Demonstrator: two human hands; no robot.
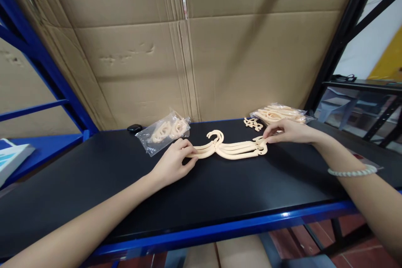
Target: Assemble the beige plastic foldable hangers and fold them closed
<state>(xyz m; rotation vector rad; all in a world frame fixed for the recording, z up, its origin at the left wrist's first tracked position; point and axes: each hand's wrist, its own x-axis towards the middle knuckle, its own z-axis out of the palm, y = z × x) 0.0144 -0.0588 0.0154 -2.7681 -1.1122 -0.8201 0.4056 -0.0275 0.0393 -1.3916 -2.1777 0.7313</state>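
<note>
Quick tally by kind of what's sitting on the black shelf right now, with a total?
Loose stack of cream hangers, held at its ends by left hand and right hand: 1
Clear bags of hangers: 2
Loose cream small pieces: 1 cluster
Small black object: 1
Total: 5

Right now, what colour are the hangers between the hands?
Pale peach-cream hangers, on the black table; head view.

Black counter (94,184) with blue front edge.
On it lie: a stack of cream plastic hangers (230,149) at center, a bagged set (163,131) left of it, another bag (279,114) and loose clips (253,124) at right, and a small black object (135,128).
</note>
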